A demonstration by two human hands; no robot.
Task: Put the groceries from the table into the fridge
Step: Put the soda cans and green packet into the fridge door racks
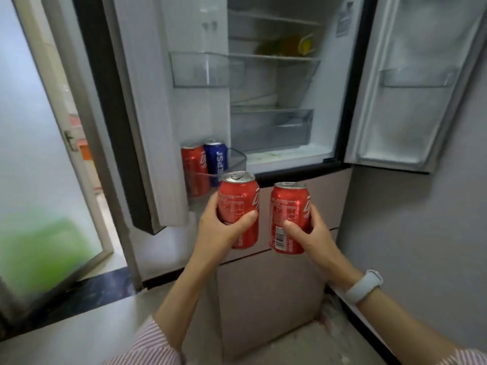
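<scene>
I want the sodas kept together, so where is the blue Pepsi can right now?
The blue Pepsi can stands upright in the lowest bin of the left fridge door, just right of a red can.

Soft daylight from the glass door point(39, 154) (left); edges bend, shelves perhaps slightly blurred.

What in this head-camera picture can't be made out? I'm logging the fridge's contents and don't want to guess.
- Yellow and green items on the middle glass shelf: too blurred to identify.
- Lower clear door bin holding a red soda can and blue Pepsi can: its near end is hidden by the red can in the left hand.
- Top shelf: cut off by the frame's upper edge.
- Right hand: covers part of its red can's label.
</scene>
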